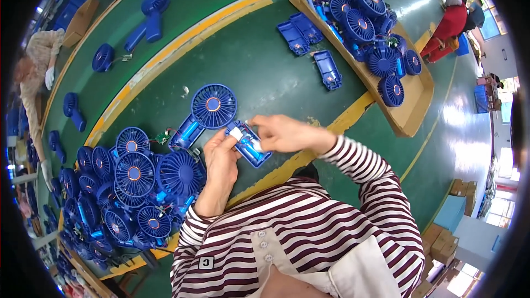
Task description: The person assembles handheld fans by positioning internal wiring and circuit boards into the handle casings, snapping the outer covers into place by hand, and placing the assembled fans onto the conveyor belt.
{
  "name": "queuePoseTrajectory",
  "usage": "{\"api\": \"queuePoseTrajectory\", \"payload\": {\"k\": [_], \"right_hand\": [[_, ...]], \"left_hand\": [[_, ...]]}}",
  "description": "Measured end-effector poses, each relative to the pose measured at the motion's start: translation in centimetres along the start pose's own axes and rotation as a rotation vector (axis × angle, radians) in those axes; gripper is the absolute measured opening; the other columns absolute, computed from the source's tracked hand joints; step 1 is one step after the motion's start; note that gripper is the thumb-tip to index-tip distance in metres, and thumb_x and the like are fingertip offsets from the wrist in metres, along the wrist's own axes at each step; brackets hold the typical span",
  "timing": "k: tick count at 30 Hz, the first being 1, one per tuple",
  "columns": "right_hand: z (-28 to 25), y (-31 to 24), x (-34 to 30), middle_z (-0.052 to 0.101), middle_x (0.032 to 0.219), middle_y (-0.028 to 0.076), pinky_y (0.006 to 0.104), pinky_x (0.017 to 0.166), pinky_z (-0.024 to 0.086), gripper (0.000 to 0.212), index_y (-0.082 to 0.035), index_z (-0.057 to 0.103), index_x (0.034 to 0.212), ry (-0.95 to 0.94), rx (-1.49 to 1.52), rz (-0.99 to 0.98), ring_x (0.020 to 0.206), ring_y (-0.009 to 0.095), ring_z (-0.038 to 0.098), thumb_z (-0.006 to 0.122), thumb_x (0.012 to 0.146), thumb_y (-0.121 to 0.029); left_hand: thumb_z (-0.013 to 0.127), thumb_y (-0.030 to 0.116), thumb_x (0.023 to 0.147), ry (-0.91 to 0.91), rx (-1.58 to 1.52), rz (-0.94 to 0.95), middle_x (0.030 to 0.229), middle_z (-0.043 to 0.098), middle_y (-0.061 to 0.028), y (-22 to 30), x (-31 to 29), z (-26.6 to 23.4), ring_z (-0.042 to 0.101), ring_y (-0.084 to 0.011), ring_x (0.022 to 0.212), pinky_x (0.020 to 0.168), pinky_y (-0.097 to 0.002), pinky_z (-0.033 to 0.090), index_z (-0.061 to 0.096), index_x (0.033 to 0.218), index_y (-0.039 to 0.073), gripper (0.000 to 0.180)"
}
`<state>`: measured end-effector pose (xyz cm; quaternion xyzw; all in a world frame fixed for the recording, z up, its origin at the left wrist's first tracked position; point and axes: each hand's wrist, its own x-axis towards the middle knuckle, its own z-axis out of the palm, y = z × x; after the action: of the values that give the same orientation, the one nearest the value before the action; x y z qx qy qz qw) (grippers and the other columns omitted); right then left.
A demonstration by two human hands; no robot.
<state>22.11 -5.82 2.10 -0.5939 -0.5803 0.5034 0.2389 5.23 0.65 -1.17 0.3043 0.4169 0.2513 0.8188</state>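
— The left hand (221,157): what is it doing?

— It is clamped on the near end of a blue handle shell (249,143), fingers curled around it and thumb on a small white part. The shell is held just above the green bench (259,72), in front of the person's striped shirt (298,232).

— What lies to the left?

— A heap of blue fan heads (130,182) is piled on the bench beside that wrist. Farther off, at the far left edge, another person's gloved hand (49,77) shows.

— And directly behind the shell?

— One open fan (212,106) rests on the bench, its round grille up, its handle half touching the held shell.

— The right hand (281,132)?

— Closed on the shell's far end, fingertips pinching its top edge.

— Farther right?

— Loose blue handle halves (327,69) lie near a cardboard tray (411,116) filled with more fans, well apart from both hands.
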Motion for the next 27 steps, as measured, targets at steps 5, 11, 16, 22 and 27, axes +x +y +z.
{"api": "queuePoseTrajectory", "payload": {"k": [5,11,16,22,27], "right_hand": [[-7.8,1.2,3.2,0.061,0.08,0.016,0.039,0.06,0.049,0.031,-0.003,0.057,0.095,0.77,-0.833,0.087,0.072,0.032,0.06,0.063,0.072,-0.022],[-12.5,4.9,9.1,0.06,0.08,0.016,0.0343,0.055,0.052,0.018,0.001,0.058,0.081,0.909,-1.222,0.225,0.07,0.026,0.062,0.059,0.066,-0.008],[-13.3,4.1,9.3,0.06,0.081,0.016,0.0366,0.056,0.053,0.014,0.002,0.054,0.084,0.858,-1.211,0.287,0.07,0.027,0.064,0.053,0.073,-0.006],[-9.4,3.3,7.6,0.059,0.086,0.014,0.0378,0.06,0.05,0.055,-0.001,0.041,0.124,1.21,-0.482,-0.131,0.066,0.029,0.061,0.058,0.072,-0.005],[-1.4,5.7,3.4,0.055,0.081,0.01,0.0272,0.058,0.047,0.057,0.003,0.036,0.127,1.249,0.104,-0.099,0.063,0.015,0.056,0.06,0.075,0.0]], "left_hand": [[0.042,0.001,0.078,-0.03,0.044,-0.025,0.096,0.061,-0.0211,0.7,0.0,-0.5,0.062,-0.0319,0.087,0.076,-0.04,0.052,0.051,0.104,-0.01,0.029],[0.048,0.003,0.08,-0.003,-0.039,-0.08,0.095,0.061,-0.0212,1.1,-0.6,-1.0,0.061,-0.0333,0.089,0.08,-0.0423,0.05,0.053,0.101,-0.009,0.025],[0.05,0.008,0.084,-0.057,-0.049,-0.12,0.097,0.061,-0.0188,0.9,-0.1,-1.1,0.061,-0.0305,0.089,0.081,-0.0413,0.049,0.054,0.102,-0.006,0.024],[0.051,0.006,0.082,-0.058,0.003,-0.108,0.094,0.063,-0.0166,1.0,-0.4,-1.1,0.063,-0.0279,0.083,0.077,-0.0398,0.051,0.056,0.098,-0.006,0.021],[0.049,0.005,0.083,-0.076,0.061,-0.095,0.093,0.063,-0.0173,0.7,-0.2,-0.9,0.063,-0.0271,0.084,0.076,-0.0379,0.052,0.057,0.098,-0.006,0.02]]}}
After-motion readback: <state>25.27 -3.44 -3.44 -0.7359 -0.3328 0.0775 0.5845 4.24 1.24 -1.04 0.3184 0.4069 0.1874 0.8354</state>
